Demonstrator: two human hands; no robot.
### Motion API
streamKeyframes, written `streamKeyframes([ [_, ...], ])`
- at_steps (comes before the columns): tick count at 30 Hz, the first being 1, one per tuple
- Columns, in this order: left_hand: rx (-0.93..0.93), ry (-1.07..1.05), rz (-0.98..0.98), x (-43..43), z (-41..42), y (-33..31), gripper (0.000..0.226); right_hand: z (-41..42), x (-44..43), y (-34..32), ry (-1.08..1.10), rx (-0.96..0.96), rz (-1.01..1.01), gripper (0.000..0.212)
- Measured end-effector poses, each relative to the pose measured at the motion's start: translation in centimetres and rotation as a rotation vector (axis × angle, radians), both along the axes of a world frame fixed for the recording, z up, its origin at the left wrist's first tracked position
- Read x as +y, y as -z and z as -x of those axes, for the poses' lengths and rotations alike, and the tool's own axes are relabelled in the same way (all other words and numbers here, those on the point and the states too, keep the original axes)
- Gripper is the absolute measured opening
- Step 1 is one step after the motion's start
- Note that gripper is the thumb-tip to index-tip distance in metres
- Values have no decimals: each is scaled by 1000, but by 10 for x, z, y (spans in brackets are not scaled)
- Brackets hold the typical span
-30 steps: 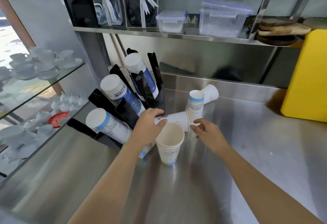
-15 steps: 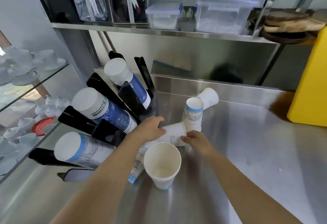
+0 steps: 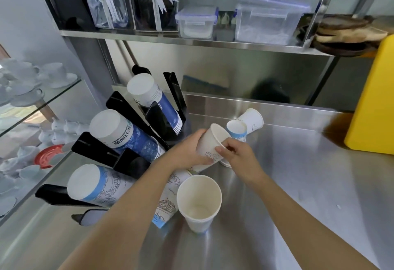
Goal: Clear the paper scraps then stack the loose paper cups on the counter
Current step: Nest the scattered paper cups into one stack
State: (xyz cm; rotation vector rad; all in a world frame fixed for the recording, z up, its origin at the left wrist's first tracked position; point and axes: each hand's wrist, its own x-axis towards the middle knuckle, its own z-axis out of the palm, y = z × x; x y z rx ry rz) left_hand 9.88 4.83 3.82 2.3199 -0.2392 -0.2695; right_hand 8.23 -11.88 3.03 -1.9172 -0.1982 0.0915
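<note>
Two hands: both meet on one tilted paper cup [image 3: 210, 145] above the steel counter [image 3: 298, 184].
Left hand [image 3: 187, 152]: fingers curled round the lower wall of the tilted cup, thumb across its printed side; grip closed on it.
Right hand [image 3: 236, 154]: fingertips [image 3: 219, 148] pinching the rim of the same cup, the other fingers bent loosely.
Tilted cup: held off the counter, mouth turned up and to the right, white with a faint blue line drawing.
Upright cup [image 3: 199, 202]: stands alone on the counter, nearest the camera, mouth up, empty, just below the hands.
Blue-banded cup [image 3: 236, 130]: just behind the held cup, partly hidden; whether it stands mouth down cannot be told.
Fallen cup [image 3: 251, 119]: lies on its side at the back edge of the counter, touching the blue-banded cup.
Sleeved stacks [image 3: 110, 129]: three long stacks of cups lean in a black rack [image 3: 128, 107] at the left; a further stack lies under the left forearm.
Yellow bin [image 3: 375, 99]: far right, well apart from the cups.
Paper scraps: cannot be made out on the counter.
</note>
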Motion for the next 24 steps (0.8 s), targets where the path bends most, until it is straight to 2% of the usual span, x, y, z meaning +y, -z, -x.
streamKeyframes([
  [4,-158,-70,135,-1,12,-29,68,12,4,-35,118,-207,-78,4],
  [5,-188,-78,177,0,16,-35,66,14,6,-42,145,-232,-90,9],
  [9,-271,-103,320,3,34,-58,71,24,12,-62,189,-228,-73,76],
  [11,-303,-115,367,4,45,-67,77,33,15,-73,135,-181,-247,88],
  [13,-347,-115,396,4,57,-75,87,42,15,-81,30,-173,-373,86],
  [17,-427,-70,359,8,82,-88,101,55,13,-87,-28,-282,-296,84],
  [21,-456,-31,359,10,105,-85,87,72,10,-79,-54,-271,-298,89],
  [24,-411,-27,376,9,121,-66,79,85,7,-62,-66,-222,-262,87],
])
